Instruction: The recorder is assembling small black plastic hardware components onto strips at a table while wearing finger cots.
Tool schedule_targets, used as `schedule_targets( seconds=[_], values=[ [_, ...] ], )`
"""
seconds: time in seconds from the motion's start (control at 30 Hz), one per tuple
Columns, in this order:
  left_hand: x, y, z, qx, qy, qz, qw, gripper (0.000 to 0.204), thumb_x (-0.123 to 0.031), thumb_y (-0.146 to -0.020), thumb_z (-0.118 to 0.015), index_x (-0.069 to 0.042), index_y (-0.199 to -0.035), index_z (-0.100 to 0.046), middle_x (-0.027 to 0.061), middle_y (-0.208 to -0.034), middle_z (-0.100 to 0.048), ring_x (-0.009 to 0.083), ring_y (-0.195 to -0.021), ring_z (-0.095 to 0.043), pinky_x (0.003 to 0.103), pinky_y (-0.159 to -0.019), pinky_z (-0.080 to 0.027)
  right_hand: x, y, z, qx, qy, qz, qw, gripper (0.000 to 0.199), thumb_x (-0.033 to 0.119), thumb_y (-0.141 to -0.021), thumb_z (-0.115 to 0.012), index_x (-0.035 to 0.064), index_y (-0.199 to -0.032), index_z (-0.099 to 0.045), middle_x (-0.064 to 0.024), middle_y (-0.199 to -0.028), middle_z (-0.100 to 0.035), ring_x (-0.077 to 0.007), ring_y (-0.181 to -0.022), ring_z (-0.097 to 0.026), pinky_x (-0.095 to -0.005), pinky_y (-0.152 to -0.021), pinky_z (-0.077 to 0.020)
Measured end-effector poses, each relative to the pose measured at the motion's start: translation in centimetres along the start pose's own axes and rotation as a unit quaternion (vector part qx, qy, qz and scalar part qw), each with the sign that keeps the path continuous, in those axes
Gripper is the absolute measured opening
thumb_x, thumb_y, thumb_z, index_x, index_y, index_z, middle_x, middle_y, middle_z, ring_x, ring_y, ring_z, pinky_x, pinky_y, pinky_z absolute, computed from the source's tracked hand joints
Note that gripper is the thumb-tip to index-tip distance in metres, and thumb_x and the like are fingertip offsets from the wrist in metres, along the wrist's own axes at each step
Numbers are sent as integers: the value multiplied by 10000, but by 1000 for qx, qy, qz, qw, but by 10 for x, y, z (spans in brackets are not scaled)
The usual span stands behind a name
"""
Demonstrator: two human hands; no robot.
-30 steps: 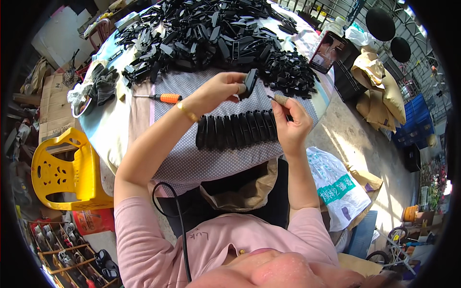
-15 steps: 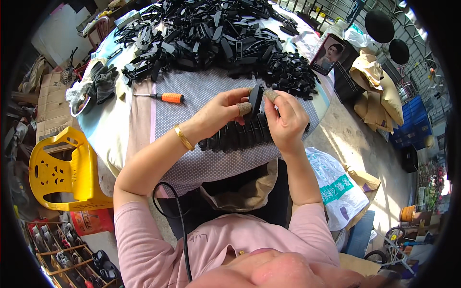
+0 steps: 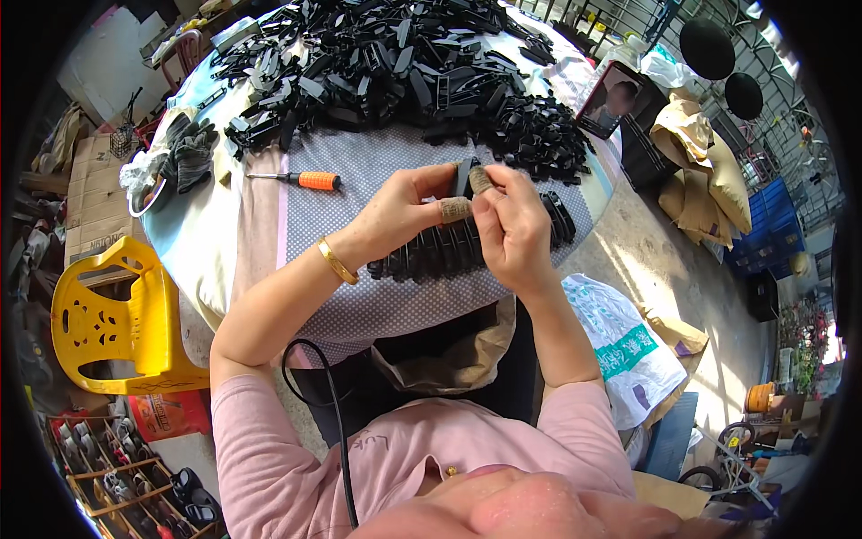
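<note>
Above the table, my left hand (image 3: pixel 404 211) pinches a flat black plastic piece (image 3: pixel 462 180) between thumb and fingers. Close against it from the other side is my right hand (image 3: pixel 516 229), its fingers closed at the piece's edge; any small part between them is hidden. Tan tape wraps fingertips on both hands. Just below them, a row of similar black plastic pieces (image 3: pixel 431 259) lies side by side on the dotted cloth (image 3: pixel 359 148). Beyond is a big pile of loose black parts (image 3: pixel 377 72), with a heap of smaller black parts (image 3: pixel 539 135) at its right.
An orange-handled screwdriver (image 3: pixel 310 181) and dark gloves (image 3: pixel 190 153) lie on the left of the table. A phone (image 3: pixel 611 99) stands at the right edge. A yellow plastic chair (image 3: pixel 135 323) is at left, a white bag (image 3: pixel 620 350) at right, an open brown bag (image 3: pixel 449 373) below the table edge.
My right hand has moved left and in against the black piece, its taped finger now pressed at it. The piece has tilted and is more covered by my fingers.
</note>
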State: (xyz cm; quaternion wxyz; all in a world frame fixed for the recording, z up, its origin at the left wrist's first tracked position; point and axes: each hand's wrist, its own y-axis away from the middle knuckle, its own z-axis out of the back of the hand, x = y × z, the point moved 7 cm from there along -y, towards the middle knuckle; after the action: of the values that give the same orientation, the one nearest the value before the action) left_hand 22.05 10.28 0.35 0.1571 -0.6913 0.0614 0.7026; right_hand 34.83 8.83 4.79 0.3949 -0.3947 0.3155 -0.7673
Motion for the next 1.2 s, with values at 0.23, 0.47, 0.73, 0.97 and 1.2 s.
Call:
schedule_targets(
  seconds=[0.23,0.47,0.73,0.97,1.2],
  values=[
    [-7,1,17,-21,-171,45,984,250,-165,-833,-608,31,-987,-604,-9,-785,-592,53,-719,-552,208,-621,-455,-1,2,-9,21,-18,14,1000,229,177,-882,-535,-38,-929,-596,-178,-964,-580,-328,-819,-586,-359,-713,-472],
    [1,66,89,-120,-163,159,966,291,-127,-834,-589,47,-1065,-560,26,-732,-553,90,-631,-565,223,-580,-497,-82,-13,17,70,108,-161,979,178,139,-790,-650,-1,-901,-649,-116,-730,-613,-256,-656,-607,-320,-601,-465],
    [-2,88,71,-113,-288,220,925,473,-102,-802,-602,31,-1233,-461,138,-792,-616,178,-614,-625,282,-584,-504,-137,-21,-33,241,305,-122,913,173,221,-786,-620,95,-876,-700,-115,-839,-638,-294,-783,-626,-383,-702,-496],
    [-3,85,57,-86,-377,195,901,334,-133,-819,-597,42,-1096,-532,188,-738,-621,294,-638,-623,367,-610,-477,-137,-22,-50,296,359,-92,881,128,154,-775,-601,57,-795,-682,-139,-853,-623,-293,-793,-645,-376,-689,-524],
    [-19,67,54,-48,-537,119,834,262,-235,-838,-581,16,-908,-558,206,-771,-605,381,-776,-584,452,-706,-449,-130,-18,-57,290,371,-73,879,110,133,-715,-587,44,-718,-650,-147,-803,-630,-310,-746,-638,-394,-674,-516]
  ],
)
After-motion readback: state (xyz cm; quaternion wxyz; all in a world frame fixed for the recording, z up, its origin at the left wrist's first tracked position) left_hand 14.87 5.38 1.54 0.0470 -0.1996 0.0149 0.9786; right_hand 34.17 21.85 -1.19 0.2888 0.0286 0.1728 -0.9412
